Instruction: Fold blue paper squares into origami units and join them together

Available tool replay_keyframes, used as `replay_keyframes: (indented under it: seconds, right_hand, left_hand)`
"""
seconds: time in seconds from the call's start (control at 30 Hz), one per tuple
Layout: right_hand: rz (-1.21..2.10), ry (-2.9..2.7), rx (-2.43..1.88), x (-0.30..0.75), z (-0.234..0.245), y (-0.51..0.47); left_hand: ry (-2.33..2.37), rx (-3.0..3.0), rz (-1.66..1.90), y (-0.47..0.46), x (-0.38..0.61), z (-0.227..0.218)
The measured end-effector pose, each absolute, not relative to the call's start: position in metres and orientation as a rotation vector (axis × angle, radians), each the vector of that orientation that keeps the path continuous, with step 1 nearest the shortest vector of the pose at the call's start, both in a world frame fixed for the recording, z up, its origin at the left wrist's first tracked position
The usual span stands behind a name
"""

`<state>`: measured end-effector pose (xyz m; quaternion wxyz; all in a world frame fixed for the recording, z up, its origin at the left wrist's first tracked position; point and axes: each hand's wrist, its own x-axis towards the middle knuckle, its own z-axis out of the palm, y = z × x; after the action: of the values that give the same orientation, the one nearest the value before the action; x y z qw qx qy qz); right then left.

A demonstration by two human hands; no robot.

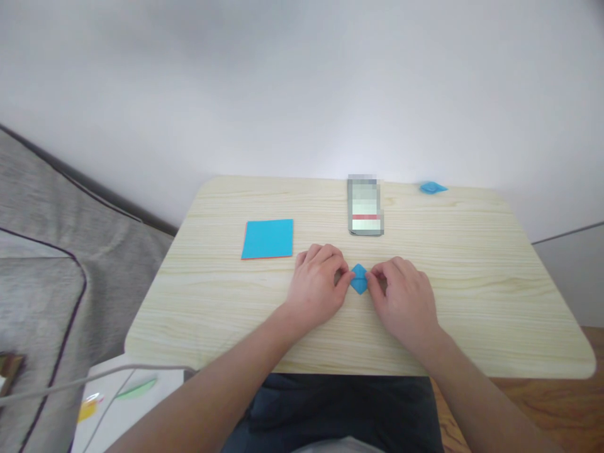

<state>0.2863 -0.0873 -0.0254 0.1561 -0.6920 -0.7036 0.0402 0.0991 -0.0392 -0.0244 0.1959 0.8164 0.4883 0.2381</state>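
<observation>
Between my two hands, just above the front half of the table, is a small piece of folded blue paper (pixel 359 286) with a diamond outline and a crease across its middle. My left hand (pixel 318 283) pinches its left corner between thumb and forefinger. On the opposite corner, the thumb and forefinger of my right hand (pixel 403 299) are closed the same way. The fingertips cover both side corners of the paper. Beyond my left hand lies a stack of square blue paper (pixel 268 239) with a thin red edge showing.
A phone (pixel 365 206) with a blurred-out screen lies behind my hands. At the back right rests a folded blue paper piece (pixel 433 187) with pointed ends. The pale wooden table (pixel 495 314) meets a white wall. A grey cable (pixel 94 376) runs past its front left corner.
</observation>
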Motion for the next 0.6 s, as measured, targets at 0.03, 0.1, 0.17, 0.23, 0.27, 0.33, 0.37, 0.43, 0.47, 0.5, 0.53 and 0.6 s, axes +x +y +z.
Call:
replay_keyframes:
  seconds: [0.03, 0.1, 0.17, 0.23, 0.27, 0.33, 0.37, 0.43, 0.47, 0.5, 0.53, 0.6]
  right_hand:
    - [0.112, -2.013, -1.976, 0.2859, -0.0257, -0.0876]
    - [0.108, -2.011, -1.957, 0.2855, -0.0266, -0.0883]
    - [0.101, -2.007, -1.934, 0.2854, -0.0282, -0.0893]
    - [0.092, -1.998, -1.915, 0.2856, -0.0302, -0.0906]
    - [0.089, -1.99, -1.909, 0.2858, -0.0312, -0.0912]
    - [0.101, -1.968, -1.901, 0.2865, -0.0329, -0.0923]
    - [0.116, -1.953, -1.898, 0.2869, -0.0335, -0.0927]
    - [0.171, -1.92, -1.886, 0.288, -0.0342, -0.0929]
    - [0.205, -1.904, -1.879, 0.2886, -0.0344, -0.0928]
    - [0.236, -1.889, -1.872, 0.2892, -0.0345, -0.0925]
    - [0.262, -1.877, -1.866, 0.2899, -0.0347, -0.0922]
    - [0.293, -1.87, -1.857, 0.2913, -0.0353, -0.0919]
  left_hand:
    - [1.368, 2.294, 0.666, -0.0392, 0.0992, -0.0246]
    - [1.365, 2.31, 0.664, -0.039, 0.0992, -0.0256]
    - [1.364, 2.321, 0.664, -0.0388, 0.0992, -0.0268]
    - [1.362, 2.329, 0.666, -0.0388, 0.0994, -0.0276]
    - [1.363, 2.333, 0.667, -0.0389, 0.0996, -0.0278]
    - [1.367, 2.342, 0.665, -0.0393, 0.1002, -0.0274]
    - [1.37, 2.348, 0.66, -0.0395, 0.1004, -0.027]
    - [1.377, 2.359, 0.644, -0.04, 0.1009, -0.0261]
    - [1.382, 2.364, 0.636, -0.0402, 0.101, -0.0257]
    - [1.382, 2.368, 0.63, -0.0403, 0.101, -0.0254]
    - [1.378, 2.371, 0.627, -0.0404, 0.101, -0.0253]
    - [1.35, 2.382, 0.63, -0.0405, 0.1006, -0.0258]
